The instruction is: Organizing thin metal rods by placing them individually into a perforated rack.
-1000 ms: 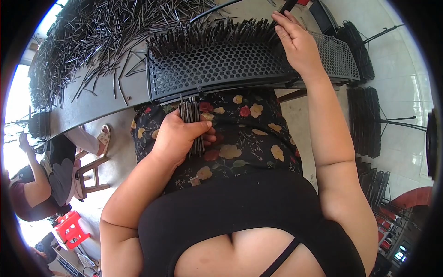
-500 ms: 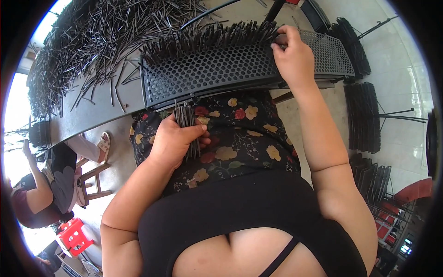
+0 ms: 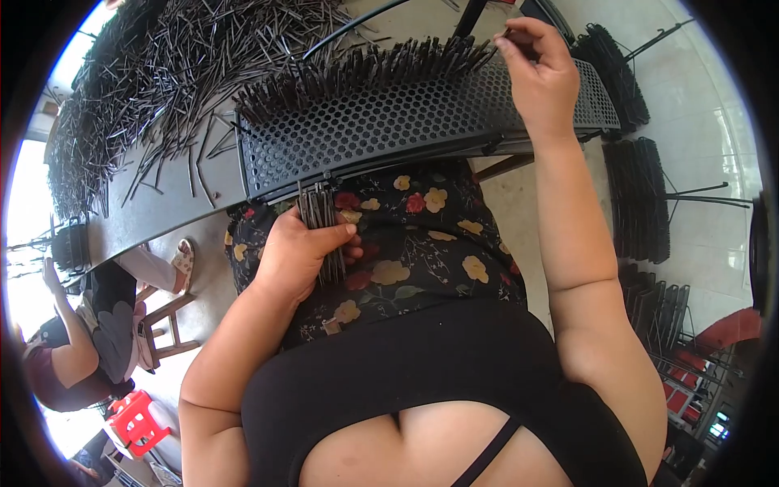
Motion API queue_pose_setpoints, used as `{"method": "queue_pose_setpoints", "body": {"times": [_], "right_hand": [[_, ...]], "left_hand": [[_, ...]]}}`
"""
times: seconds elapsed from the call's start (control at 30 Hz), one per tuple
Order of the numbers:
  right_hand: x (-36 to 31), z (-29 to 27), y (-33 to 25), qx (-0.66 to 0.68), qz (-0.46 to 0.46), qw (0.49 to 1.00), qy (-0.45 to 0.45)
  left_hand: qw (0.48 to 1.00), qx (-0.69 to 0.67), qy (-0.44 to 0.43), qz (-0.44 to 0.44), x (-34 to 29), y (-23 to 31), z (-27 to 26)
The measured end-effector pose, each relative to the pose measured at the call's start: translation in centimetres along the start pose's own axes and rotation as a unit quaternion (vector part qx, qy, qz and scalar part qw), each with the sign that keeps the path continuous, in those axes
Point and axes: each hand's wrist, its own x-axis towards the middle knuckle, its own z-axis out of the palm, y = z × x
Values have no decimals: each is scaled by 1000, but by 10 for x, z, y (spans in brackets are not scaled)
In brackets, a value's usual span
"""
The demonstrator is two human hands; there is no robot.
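My left hand (image 3: 304,247) is closed round a bundle of thin dark sticks (image 3: 317,204), held upright over my floral skirt. At the far right end of a black perforated rack (image 3: 357,130), my right hand (image 3: 548,77) pinches thumb and forefinger together on a thin dark stick (image 3: 506,33), of which only a small part shows. A row of similar sticks (image 3: 365,69) stands upright in the holes along the rack's far side. The holes on its near side and right end have no sticks in them.
A large heap of loose dark sticks (image 3: 162,73) covers the grey table (image 3: 154,207) at the far left. Filled black racks (image 3: 637,199) hang at the right. Another person (image 3: 77,349) sits at the left, above a red stool (image 3: 138,422).
My right hand has moved right and slightly away from the end of the stick row. My left hand keeps its bundle; the whole view has shifted slightly.
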Motion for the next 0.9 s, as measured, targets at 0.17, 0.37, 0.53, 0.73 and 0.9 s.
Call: {"method": "queue_pose_setpoints", "body": {"times": [0.17,0.37,0.53,0.73,0.9], "right_hand": [[-10,-2,-3,-40,-4,999,-3],[-6,-3,1,-82,-63,995,11],[5,-5,0,-141,-87,985,-38],[7,4,19,-37,-84,996,4],[9,-3,7,-100,-156,979,-85]], "left_hand": [[999,-37,-15,20,-3,-4,-5],[997,-58,-41,15,-7,3,1],[996,-66,-62,10,-6,7,4],[996,-69,-51,-9,2,16,19],[997,-58,-21,-42,4,20,44]]}}
